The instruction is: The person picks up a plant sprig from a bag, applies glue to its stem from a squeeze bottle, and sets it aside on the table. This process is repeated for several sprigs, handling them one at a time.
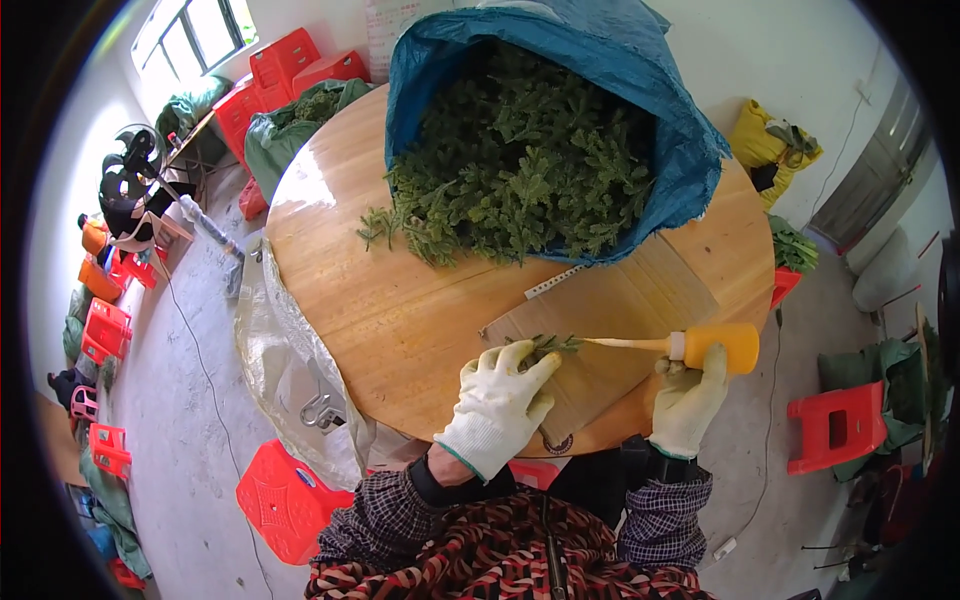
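Observation:
My left hand [500, 405], in a white work glove, pinches a small green sprig [556, 345] above the cardboard sheet [650, 300]. In my gloved right hand [690, 402] is a yellow squeeze bottle [724, 347], tipped on its side. Its long pale nozzle [625, 344] points left, and the tip meets or nearly meets the sprig; I cannot tell which. Beyond the cardboard a large blue woven bag [700, 185] lies with its mouth toward me, full of green needle-leaved branches [530, 180]. Some branches spill onto the round wooden table [350, 290].
A white perforated strip [553, 282] lies at the cardboard's far edge. Clear plastic sheeting [290, 370] hangs off the table's left side. Red stools stand left [285, 500] and right [840, 425]. A black fan [130, 180] stands far left, and a yellow bag [765, 145] at the back right.

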`<control>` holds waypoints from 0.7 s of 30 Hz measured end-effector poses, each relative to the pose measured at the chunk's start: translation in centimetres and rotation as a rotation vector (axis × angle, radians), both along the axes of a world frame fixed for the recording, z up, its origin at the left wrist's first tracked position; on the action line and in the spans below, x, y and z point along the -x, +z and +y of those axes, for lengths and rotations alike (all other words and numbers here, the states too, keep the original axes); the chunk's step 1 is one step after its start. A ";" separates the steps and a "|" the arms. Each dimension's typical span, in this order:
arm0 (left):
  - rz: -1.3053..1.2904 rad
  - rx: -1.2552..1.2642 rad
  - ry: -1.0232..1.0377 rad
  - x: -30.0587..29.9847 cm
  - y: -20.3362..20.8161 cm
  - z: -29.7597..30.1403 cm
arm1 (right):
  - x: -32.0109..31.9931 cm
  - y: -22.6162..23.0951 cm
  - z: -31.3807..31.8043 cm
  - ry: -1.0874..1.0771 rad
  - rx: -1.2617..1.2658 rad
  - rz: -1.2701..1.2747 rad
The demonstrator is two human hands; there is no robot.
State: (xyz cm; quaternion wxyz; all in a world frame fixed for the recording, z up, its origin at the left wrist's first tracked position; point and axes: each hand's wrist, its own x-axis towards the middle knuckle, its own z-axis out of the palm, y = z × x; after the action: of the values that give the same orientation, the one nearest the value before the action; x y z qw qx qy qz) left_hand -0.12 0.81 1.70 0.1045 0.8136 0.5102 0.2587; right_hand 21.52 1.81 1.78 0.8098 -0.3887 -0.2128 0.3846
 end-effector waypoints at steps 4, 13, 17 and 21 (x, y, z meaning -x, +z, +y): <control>-0.031 0.071 0.044 0.4 1.4 0.8 | -0.5 -0.9 0.1 -0.024 0.032 0.103; 0.205 -0.025 -0.034 0.4 0.5 2.7 | -0.6 -1.9 0.0 0.004 0.049 0.184; 0.263 -0.035 0.029 1.4 0.8 1.1 | -0.4 -2.3 -0.1 0.021 0.022 0.202; 0.163 0.050 0.227 4.5 2.9 -0.3 | -0.8 -2.7 -0.1 0.032 0.007 0.186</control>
State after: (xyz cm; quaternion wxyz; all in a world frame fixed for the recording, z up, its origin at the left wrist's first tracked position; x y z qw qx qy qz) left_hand -4.59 0.53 4.57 0.0533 0.7660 0.6121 0.1891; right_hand 22.33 1.68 -0.91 0.8184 -0.3508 -0.1414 0.4326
